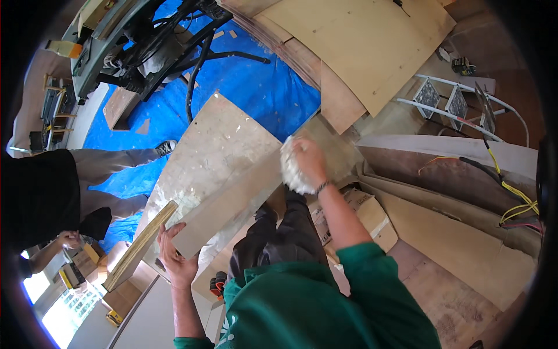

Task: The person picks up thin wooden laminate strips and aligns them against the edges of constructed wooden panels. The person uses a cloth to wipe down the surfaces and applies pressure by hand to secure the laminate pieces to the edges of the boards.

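A long, smooth beige board (232,203) lies slantwise over a stained worktable (218,131). My left hand (177,259) grips its near left end, fingers along the outer side. At the board's far right end, my right hand (311,160) is closed on a bunched white rag (295,173) that touches the board. How the fingers sit under the rag is hidden. Just left of my left hand, a thick plywood piece (139,247) shows its layered edge.
Another person in dark clothes (43,192) stands at the left. A black-legged machine stand (192,64) rests on blue sheeting (244,75). Large sheets (360,46) are stacked at the far right, near a stepladder (456,104). Cardboard (447,244) and yellow cables (520,200) lie on my right.
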